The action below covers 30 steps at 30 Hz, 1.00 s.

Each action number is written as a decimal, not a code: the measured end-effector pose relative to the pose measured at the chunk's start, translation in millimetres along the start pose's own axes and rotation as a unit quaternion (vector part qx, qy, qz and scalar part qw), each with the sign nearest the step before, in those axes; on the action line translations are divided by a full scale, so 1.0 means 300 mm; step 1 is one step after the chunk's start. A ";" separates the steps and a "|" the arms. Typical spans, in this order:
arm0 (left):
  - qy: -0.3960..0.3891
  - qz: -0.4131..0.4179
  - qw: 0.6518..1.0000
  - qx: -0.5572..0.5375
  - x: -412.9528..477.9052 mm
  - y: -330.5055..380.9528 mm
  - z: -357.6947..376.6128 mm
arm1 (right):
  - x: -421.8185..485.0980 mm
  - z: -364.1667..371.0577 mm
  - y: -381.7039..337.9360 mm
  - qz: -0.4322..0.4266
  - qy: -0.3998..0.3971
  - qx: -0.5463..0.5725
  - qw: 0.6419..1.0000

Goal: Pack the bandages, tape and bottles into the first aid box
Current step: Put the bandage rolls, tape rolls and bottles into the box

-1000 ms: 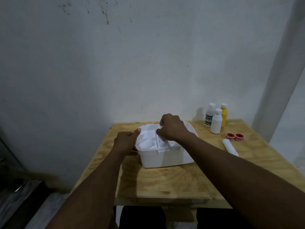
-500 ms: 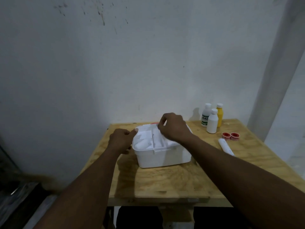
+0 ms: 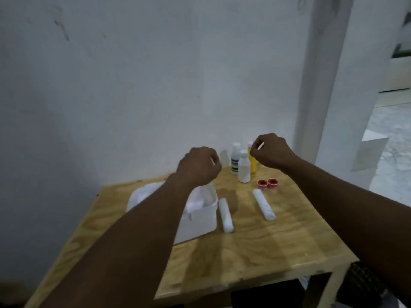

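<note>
On table [image 3: 255, 245], bandage roll [image 3: 225, 215] beside box [image 3: 200, 218], long axis near-to-far, left hand [image 3: 198, 167], right hand [image 3: 272, 152] fisted, empty

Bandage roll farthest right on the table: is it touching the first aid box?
Apart. The head view shows the bandage roll lying on bare wood, with a second roll and a strip of table between it and the first aid box.

Left hand [image 3: 198, 166]: hovering raised, showing fingers curled inward.
Right hand [image 3: 271, 152]: hovering slightly higher, showing fingers curled inward.
Forearms: pointing forward, bare, well apart.
</note>
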State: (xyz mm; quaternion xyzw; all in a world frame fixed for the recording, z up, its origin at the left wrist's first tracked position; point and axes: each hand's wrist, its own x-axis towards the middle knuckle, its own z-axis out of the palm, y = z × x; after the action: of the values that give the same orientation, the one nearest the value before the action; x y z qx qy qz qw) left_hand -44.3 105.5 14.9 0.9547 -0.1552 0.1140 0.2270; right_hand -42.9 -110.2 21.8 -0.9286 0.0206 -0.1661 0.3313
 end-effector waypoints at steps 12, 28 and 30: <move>-0.154 0.109 0.976 0.113 0.199 0.243 0.386 | 0.004 0.087 0.389 0.021 -0.129 -0.083 0.988; -0.128 0.074 0.979 0.143 0.199 0.251 0.485 | 0.006 0.116 0.434 -0.011 -0.104 -0.101 0.989; -0.113 0.081 0.982 0.130 0.195 0.256 0.450 | 0.011 0.091 0.425 -0.010 -0.096 -0.090 0.991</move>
State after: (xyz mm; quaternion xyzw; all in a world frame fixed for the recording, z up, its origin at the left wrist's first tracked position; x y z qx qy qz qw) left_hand 3.1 -37.1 -55.2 0.9672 -0.2402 0.0421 0.0715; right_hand -22.0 -193.5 -76.4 -0.9663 -0.0056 -0.0774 0.2453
